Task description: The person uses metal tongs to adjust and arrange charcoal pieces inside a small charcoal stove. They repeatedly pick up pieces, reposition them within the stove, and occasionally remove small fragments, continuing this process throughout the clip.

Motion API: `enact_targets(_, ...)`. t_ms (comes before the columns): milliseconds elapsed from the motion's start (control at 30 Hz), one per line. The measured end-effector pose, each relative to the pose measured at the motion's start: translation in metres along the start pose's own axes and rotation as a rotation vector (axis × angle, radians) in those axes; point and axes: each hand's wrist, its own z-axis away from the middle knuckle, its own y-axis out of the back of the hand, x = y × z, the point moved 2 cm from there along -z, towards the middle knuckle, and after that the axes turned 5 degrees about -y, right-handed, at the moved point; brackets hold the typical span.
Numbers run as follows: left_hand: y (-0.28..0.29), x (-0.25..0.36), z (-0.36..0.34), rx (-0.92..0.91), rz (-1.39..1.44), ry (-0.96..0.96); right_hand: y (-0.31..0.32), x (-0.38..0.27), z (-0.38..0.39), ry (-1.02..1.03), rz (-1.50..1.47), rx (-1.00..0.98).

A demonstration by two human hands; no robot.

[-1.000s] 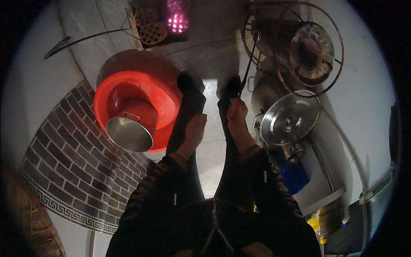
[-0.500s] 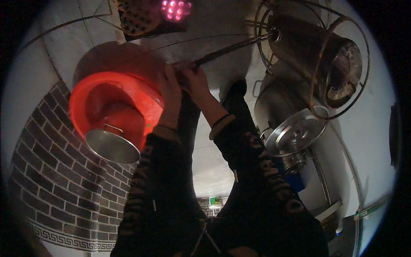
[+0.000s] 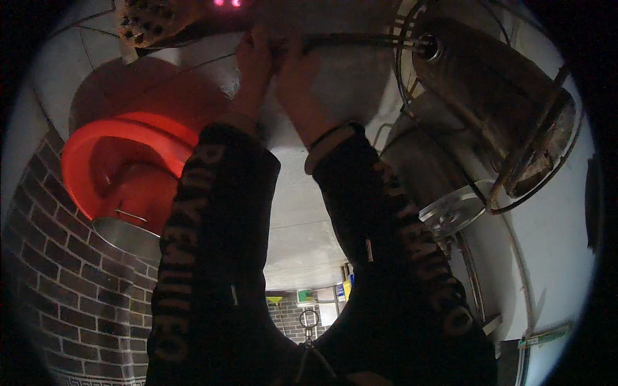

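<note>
Both hands have risen higher than before. The left hand [image 3: 254, 55] and right hand [image 3: 299, 77] now clasp the metal rod [image 3: 360, 42] together, fingers wrapped around it.

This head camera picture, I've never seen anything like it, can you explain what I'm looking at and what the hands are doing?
It comes from a wide fisheye camera worn on a person's head, so straight edges bend near the rim. No robot is here: the two dark sleeves rising from the bottom are the person's own arms. The left hand and right hand are close together near the top, both at a thin metal rod; the grip itself is too dark to make out clearly. The rod runs right to a large steel drum inside a wire frame. Below the drum is a round metal lid. On the left sits a red tub with a steel pot at its edge, beside a brick wall.
</note>
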Motion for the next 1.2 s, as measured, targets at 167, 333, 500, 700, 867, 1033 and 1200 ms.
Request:
enact_targets(167,-0.023,-0.023,-0.025,-0.229,0.008,0.183,0.011,-0.008,-0.033,-0.25,-0.437,-0.192)
enact_targets(333,0.032,0.004,0.005,-0.139,0.061,0.152,-0.008,-0.002,0.008,-0.395,-0.431,-0.251)
enact_targets(500,0.095,0.049,0.046,0.117,0.272,0.373,-0.029,0.023,0.068,-0.322,-0.147,-0.198)
enact_targets(700,0.08,0.081,0.045,0.019,-0.147,-0.003,-0.035,0.02,0.064,-0.178,-0.216,0.028)
enact_targets(867,0.001,0.031,-0.009,-0.179,-0.272,-0.5,0.004,-0.012,-0.004,0.155,-0.208,-0.078)
enact_targets(1033,0.004,0.019,-0.007,-0.202,-0.345,-0.312,0.017,-0.007,-0.02,-0.266,-0.361,-0.256)
enact_targets(1200,0.067,0.052,0.04,-0.095,0.284,0.482,-0.006,-0.003,0.043,-0.479,-0.358,-0.286)
